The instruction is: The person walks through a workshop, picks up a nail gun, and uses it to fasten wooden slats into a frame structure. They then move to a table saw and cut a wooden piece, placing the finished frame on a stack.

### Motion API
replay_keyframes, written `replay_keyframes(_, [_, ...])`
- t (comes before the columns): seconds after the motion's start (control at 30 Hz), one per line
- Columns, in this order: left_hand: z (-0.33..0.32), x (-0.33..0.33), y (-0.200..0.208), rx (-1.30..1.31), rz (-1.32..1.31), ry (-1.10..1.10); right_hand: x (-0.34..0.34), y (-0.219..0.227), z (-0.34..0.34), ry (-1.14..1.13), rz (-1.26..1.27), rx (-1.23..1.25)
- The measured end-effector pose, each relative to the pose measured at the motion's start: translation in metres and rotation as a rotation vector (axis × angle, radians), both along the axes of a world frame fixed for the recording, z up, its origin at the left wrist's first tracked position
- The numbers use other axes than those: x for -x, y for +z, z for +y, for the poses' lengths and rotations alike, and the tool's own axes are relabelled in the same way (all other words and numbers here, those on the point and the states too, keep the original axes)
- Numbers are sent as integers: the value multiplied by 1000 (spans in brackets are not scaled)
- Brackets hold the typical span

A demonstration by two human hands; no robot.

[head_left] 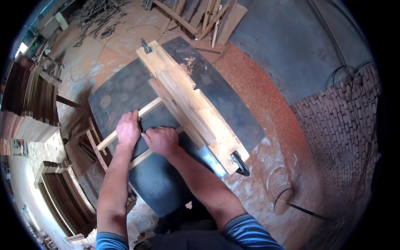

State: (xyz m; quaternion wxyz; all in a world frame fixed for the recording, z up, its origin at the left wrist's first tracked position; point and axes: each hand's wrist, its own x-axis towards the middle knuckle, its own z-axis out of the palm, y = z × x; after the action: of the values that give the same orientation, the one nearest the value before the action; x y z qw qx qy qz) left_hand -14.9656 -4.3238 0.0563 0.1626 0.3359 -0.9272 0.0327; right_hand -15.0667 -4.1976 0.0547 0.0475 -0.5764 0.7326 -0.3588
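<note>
My left hand (128,128) is closed around a pale wooden strip (146,109), whose far end reaches a clamped wooden fence. Just to the right, my right hand (161,139) is closed over a second, similar strip (141,158) lying roughly parallel. The fence (183,89) is built of long light boards and runs diagonally over a dark tabletop (116,91). One black clamp (146,46) grips its far end, and another clamp (240,163) its near right end. Under my palms the strips are hidden.
Stacked boards (31,91) stand at the left, with more curved wood pieces (66,200) below them. Offcuts (204,18) lean beyond the table. Reddish sawdust (258,87) covers the floor on the right, near a round disc (283,201) and a brick-patterned area (337,129).
</note>
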Motion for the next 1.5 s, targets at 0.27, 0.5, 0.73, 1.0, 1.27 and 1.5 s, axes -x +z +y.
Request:
replay_keyframes(0.27, [-18, 4, -1, 2, -3, -4, 4, -1, -18, 12, -16, -20])
replay_keyframes(0.5, [-31, 6, -2, -19, -16, 6, 6, -7, -32, 22, -31, 21])
replay_keyframes(0.73, [-46, 8, -4, 5, -18, 3, 8, -11, -47, 14, -1, 27])
replay_keyframes(1.0, [-64, 9, -6, 8, -6, -16, 9, -11, -62, 8, -8, 31])
replay_keyframes(1.27, [-79, 10, -7, -1, -22, -1, 11, -9, -77, 34, -41, -73])
replay_keyframes(1.5, [-92, 12, -11, 17, -7, -2, 13, -8, -89, 29, -54, -90])
